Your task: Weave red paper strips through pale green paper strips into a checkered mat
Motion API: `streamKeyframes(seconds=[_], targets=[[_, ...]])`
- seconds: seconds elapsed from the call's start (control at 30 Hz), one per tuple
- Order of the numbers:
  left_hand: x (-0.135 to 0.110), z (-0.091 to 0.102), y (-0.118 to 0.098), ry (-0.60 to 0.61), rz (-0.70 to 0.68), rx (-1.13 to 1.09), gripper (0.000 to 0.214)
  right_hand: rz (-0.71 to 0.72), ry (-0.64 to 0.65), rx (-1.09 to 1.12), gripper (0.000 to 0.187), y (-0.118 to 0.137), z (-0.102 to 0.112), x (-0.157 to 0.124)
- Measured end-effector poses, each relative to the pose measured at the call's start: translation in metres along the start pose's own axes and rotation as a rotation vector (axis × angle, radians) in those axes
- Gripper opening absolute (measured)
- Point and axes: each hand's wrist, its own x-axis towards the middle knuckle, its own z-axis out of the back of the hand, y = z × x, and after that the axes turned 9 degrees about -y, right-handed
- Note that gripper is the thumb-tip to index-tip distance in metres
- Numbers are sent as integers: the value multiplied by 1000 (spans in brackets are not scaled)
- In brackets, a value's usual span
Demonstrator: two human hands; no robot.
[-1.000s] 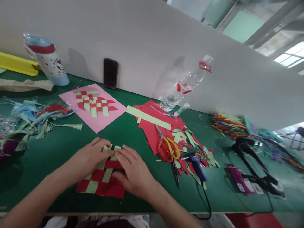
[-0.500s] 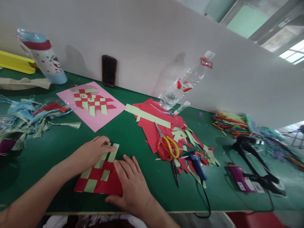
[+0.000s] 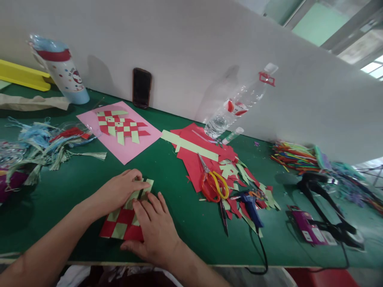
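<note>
A woven piece of red and pale green paper (image 3: 119, 230) lies on the green table near its front edge, in a checked pattern. At its top end, my left hand (image 3: 124, 190) has its fingers curled in, with the thumb across the pale green strips (image 3: 149, 184). My right hand (image 3: 157, 231) rests flat on the right part of the weave, fingers stretched and thumb at the lower edge. Both hands cover part of the piece. Beyond them, woven red and green fish shapes (image 3: 124, 126) lie on a pink sheet (image 3: 124, 155).
Scissors (image 3: 214, 183) lie on red paper (image 3: 188, 167) and scraps to the right, beside a glue gun (image 3: 251, 209) with a cord. A plastic bottle (image 3: 236, 105), a glue stick (image 3: 232, 135), a phone (image 3: 141, 88) and a flask (image 3: 64, 75) line the wall. Tassels (image 3: 60, 139) lie left.
My right hand has slid left, further over the woven paper, and now covers more of its red right side. My left hand stays at the top strips. The view has shifted slightly.
</note>
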Motion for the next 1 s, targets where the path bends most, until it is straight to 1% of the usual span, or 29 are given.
streamKeyframes(seconds=[0.07, 0.17, 0.27, 0.37, 0.43, 0.47, 0.5, 0.53, 0.57, 0.6, 0.67, 0.7, 0.73, 0.87, 0.93, 1.0], targets=[[0, -2, 0, -11, 1, -6, 53, 25, 19, 1, 90, 0, -1, -3], [0, -4, 0, -44, 6, -12, 54, 39, 48, -19, 90, 0, 5, -4], [-7, 1, 1, -100, 27, -8, 54, 31, 23, -49, 84, -2, 16, -1], [-31, 10, 2, -180, 96, 33, 50, -9, -20, -75, 70, -10, 26, 4], [-55, 14, 2, -210, 144, 69, 41, -22, -3, -87, 70, -16, 33, 8], [-68, 14, 1, -216, 172, 89, 41, -8, 23, -91, 73, -19, 35, 10], [-80, 13, 0, -213, 199, 112, 48, 17, 54, -94, 78, -21, 37, 14], [-91, 11, -2, -197, 203, 124, 62, 51, 84, -97, 84, -23, 39, 18], [-100, 7, -4, -177, 193, 124, 75, 88, 111, -98, 90, -23, 40, 23], [-107, 4, -6, -165, 189, 131, 83, 122, 135, -96, 97, -23, 41, 29], [-115, -3, -10, -154, 165, 150, 92, 171, 175, -89, 105, -23, 41, 43], [-116, -6, -11, -153, 157, 163, 95, 186, 196, -86, 106, -23, 40, 50], [-117, -8, -13, -153, 151, 174, 96, 196, 212, -83, 102, -23, 38, 57], [-115, -11, -16, -156, 165, 195, 100, 210, 247, -93, 71, -27, 26, 75], [-116, -11, -17, -162, 182, 194, 99, 221, 256, -115, 65, -30, 20, 78], [-116, -13, -18, -175, 196, 186, 96, 229, 265, -134, 64, -32, 16, 77]])
